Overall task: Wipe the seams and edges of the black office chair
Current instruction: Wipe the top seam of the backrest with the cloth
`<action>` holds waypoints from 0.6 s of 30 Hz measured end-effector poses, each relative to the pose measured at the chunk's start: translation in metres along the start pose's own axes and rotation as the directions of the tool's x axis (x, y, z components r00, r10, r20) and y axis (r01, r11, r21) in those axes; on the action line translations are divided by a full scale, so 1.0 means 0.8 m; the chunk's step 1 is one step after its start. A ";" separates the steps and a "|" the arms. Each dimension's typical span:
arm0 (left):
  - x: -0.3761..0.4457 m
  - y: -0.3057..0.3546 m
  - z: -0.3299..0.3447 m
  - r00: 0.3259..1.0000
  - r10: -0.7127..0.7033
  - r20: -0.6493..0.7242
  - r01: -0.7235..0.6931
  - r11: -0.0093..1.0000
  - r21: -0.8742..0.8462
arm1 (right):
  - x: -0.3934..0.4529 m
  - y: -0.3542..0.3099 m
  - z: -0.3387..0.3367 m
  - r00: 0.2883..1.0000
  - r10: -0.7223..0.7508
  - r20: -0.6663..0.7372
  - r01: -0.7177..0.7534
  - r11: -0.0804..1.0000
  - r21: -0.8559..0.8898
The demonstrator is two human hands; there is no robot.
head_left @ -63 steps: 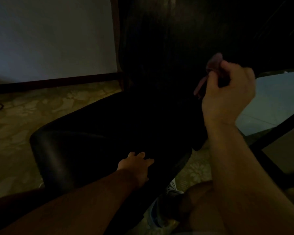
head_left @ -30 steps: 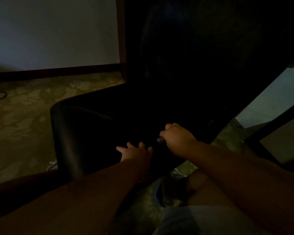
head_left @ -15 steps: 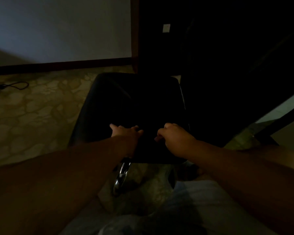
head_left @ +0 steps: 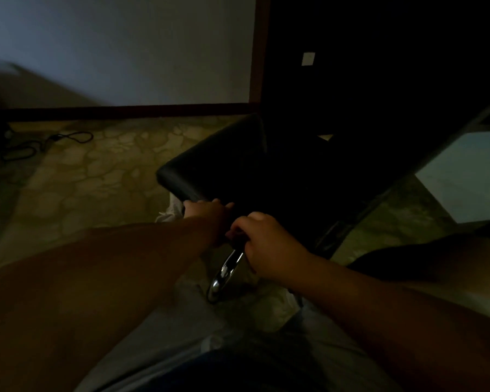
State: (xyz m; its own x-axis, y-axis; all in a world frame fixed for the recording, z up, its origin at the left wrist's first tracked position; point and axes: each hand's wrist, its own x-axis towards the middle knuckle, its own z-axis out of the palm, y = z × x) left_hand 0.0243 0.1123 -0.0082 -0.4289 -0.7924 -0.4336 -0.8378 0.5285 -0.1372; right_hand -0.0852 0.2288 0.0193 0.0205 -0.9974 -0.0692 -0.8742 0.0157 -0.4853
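The black office chair's seat (head_left: 246, 171) stands in the middle of the dim view, with its backrest lost in the dark to the right. My left hand (head_left: 207, 210) rests on the seat's near edge, fingers laid over the top. Just to its right, my right hand (head_left: 266, 241) is curled into a fist at the same edge and grips a small pinkish cloth (head_left: 233, 235), of which only a dark scrap shows under the knuckles. A chrome base leg (head_left: 227, 271) of the chair sticks out below the two hands.
Patterned beige floor (head_left: 96, 179) lies to the left, with a black cable (head_left: 48, 142) near the dark skirting board. A dark piece of furniture (head_left: 379, 66) rises behind the chair. A dark slanted frame with pale panes (head_left: 464, 179) is at right. My knees fill the bottom.
My right hand came down from the backrest to the seat's near edge, still gripping the cloth. The seat has swung round, its corner now pointing left. My left hand stayed on the seat.
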 end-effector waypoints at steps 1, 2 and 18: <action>-0.005 -0.004 -0.001 1.000 0.004 -0.007 -0.005 1.000 -0.009 | -0.003 -0.003 -0.004 1.000 0.001 0.005 -0.001 1.000 0.020; -0.011 -0.007 -0.003 1.000 0.014 -0.013 -0.015 1.000 -0.023 | -0.006 -0.007 -0.007 1.000 -0.013 0.007 0.013 0.999 0.036; -0.087 0.006 -0.054 0.931 0.104 -0.349 -0.172 0.970 -0.171 | -0.101 -0.010 -0.078 0.945 -0.287 -0.158 0.264 0.952 -0.155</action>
State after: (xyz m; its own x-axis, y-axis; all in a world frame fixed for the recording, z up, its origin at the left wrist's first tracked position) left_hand 0.0355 0.1564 0.0599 -0.6044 -0.7895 -0.1070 -0.7966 0.5972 0.0938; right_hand -0.1101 0.3050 0.0836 0.1939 -0.9578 0.2121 -0.9022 -0.2590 -0.3449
